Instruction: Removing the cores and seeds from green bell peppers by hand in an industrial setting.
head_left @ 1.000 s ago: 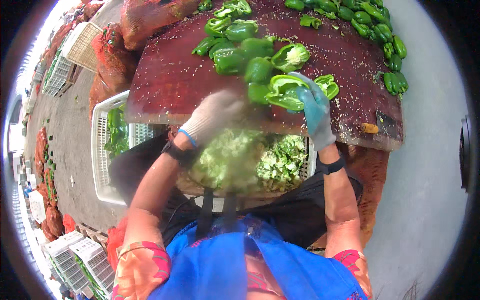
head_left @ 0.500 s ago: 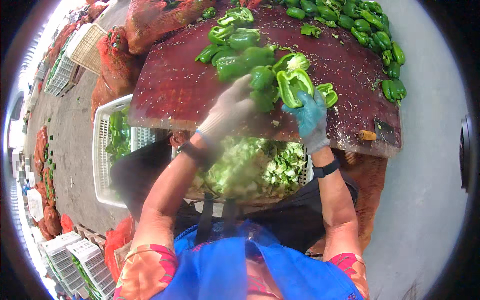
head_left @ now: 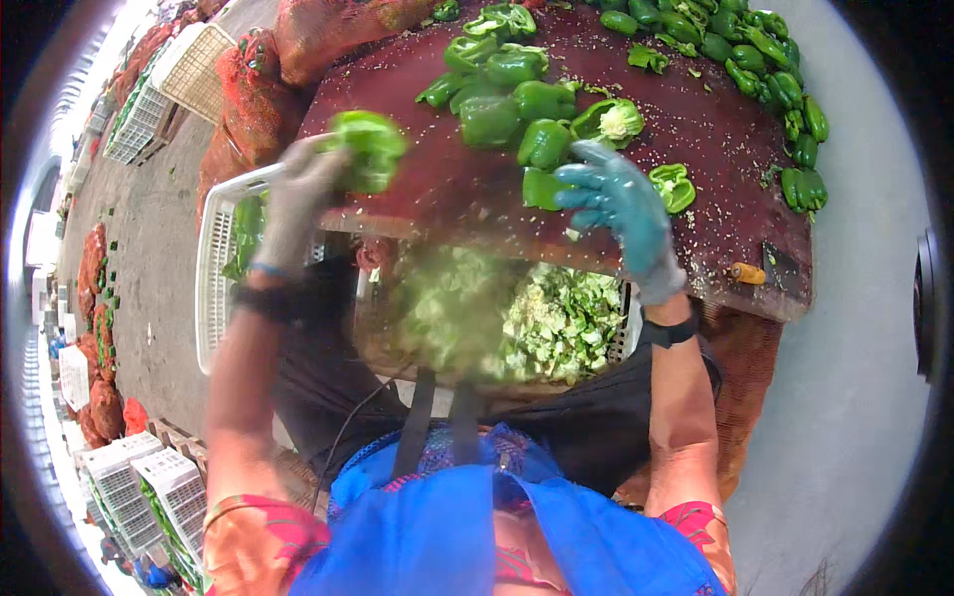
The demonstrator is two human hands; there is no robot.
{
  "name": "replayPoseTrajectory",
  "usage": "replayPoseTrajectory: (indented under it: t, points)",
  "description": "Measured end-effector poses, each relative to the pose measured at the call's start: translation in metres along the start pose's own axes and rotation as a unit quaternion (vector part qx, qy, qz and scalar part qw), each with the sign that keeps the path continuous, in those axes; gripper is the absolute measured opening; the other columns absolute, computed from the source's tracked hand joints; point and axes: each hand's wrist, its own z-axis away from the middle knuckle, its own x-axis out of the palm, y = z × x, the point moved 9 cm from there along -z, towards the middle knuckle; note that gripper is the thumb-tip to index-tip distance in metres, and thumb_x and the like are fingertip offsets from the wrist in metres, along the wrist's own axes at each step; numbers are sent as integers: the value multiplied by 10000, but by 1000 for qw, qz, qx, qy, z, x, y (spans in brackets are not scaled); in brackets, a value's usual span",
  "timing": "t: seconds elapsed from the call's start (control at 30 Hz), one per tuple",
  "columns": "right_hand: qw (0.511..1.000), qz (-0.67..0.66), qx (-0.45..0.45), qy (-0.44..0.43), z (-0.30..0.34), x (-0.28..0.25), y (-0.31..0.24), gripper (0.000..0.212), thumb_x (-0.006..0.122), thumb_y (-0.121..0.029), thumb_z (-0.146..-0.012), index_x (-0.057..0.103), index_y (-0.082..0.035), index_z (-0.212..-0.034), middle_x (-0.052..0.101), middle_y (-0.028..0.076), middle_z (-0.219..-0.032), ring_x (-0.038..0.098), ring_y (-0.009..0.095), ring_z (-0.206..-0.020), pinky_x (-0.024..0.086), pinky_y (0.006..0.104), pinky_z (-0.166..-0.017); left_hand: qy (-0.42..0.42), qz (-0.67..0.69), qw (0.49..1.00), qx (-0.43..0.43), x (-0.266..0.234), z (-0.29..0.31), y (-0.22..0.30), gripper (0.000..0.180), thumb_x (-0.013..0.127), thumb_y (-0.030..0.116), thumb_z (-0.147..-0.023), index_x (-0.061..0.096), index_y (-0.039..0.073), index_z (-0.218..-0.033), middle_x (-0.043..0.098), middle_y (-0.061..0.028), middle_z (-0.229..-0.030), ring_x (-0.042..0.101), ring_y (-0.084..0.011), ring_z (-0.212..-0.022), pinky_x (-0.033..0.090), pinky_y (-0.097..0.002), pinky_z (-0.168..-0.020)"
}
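Smeared by motion, my left hand (head_left: 301, 189) in a pale glove grips a hollow green bell pepper half (head_left: 369, 149) over the table's left edge. My right hand (head_left: 628, 221), in a teal-coated glove, hovers with fingers spread at the near side of the board, holding nothing. Its fingertips are close to some cut green pepper pieces (head_left: 544, 189); whether they touch is unclear. Just beyond lies an opened pepper with its pale seed core (head_left: 621, 121). To the right of the hand rests another cut pepper piece (head_left: 673, 188).
A dark red table (head_left: 427, 214) is scattered with seeds; whole peppers (head_left: 755, 74) line its far right. A knife with a yellow handle (head_left: 747, 272) lies near the right corner. Below stands a crate of pepper cores and scraps (head_left: 561, 323). A white crate (head_left: 209, 288) holds pepper pieces at left.
My left hand has swung left from the pile, now carrying a pepper half. My right hand no longer holds the hollow half and has opened.
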Motion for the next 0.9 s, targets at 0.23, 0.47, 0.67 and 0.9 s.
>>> replayPoseTrajectory:
  t: [0.23, 0.47, 0.67, 0.9]
  points:
    - [973, -58, 13, 224, 4, -66, 0, 464, 478, -387, -1047, 573, -69, -1371, 700, 118, -1184, 705, 199, -982, 568, 314, -791, 174, -683, 706, 69, -244, 18, -39, 367, 670, 256, -940, 682, -9, -1193, 727, -125, -984, 698, -189, -904, 539, -311, -835]
    - [960, 46, 129, 243, -11, -57, 48, 398, 488, -316, -1051, 578, -76, -1355, 700, 98, -1130, 698, 171, -888, 550, 285, -708, -135, -132, 980, -58, 94, 6, -35, 356, 699, 287, -932, 703, -16, -1119, 718, -86, -972, 668, -144, -777, 540, -306, -694]
    - [959, 26, 220, 179, -6, -34, 96, 374, 554, -307, -1031, 588, -63, -1312, 699, 89, -1057, 669, 181, -827, 555, 334, -723, -180, -120, 967, -133, 217, 2, -58, 463, 698, 286, -836, 668, -39, -1164, 720, -225, -1078, 703, -328, -1010, 529, -414, -899]
    - [962, 5, 220, 165, -6, -42, 107, 438, 580, -356, -1021, 564, -50, -1334, 687, 90, -1089, 664, 185, -878, 561, 343, -730, -136, 2, 983, -124, 229, 24, -56, 319, 714, 181, -848, 675, 36, -1130, 709, -156, -1053, 709, -308, -924, 551, -415, -799]
